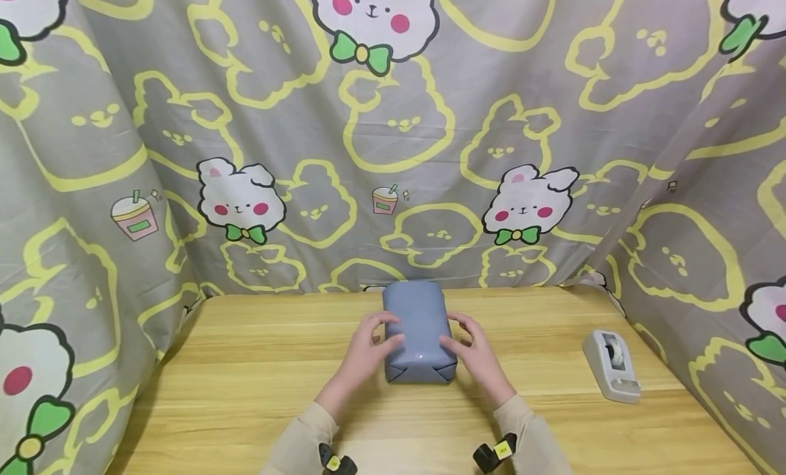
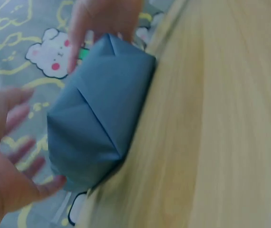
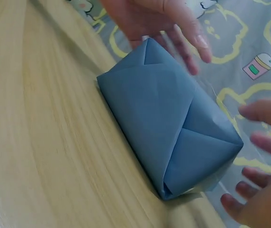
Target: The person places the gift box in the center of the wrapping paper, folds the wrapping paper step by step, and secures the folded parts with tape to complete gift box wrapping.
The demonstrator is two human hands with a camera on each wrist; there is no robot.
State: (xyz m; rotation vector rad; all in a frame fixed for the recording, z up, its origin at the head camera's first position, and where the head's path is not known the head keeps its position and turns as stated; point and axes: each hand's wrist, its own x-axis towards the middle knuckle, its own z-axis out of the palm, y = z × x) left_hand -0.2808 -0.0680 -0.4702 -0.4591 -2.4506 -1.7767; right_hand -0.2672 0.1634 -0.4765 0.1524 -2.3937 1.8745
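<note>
A box-shaped package in blue-grey wrapping paper (image 1: 416, 325) lies on the wooden table, with triangular folds across its near end (image 3: 145, 109). My left hand (image 1: 368, 352) is at the package's left side, fingers spread and loosely bent. On the opposite side is my right hand (image 1: 475, 352), its fingers likewise apart. In the right wrist view, a gap shows between the right fingers (image 3: 256, 175) and the paper. The left thumb reaches close to the package's edge in the left wrist view; whether it touches I cannot tell.
A grey tape dispenser (image 1: 612, 366) with a roll in it stands at the right of the wooden table (image 1: 258, 366). A patterned grey curtain (image 1: 307, 134) hangs behind and on both sides. Black devices (image 1: 338, 460) are strapped over the sleeves.
</note>
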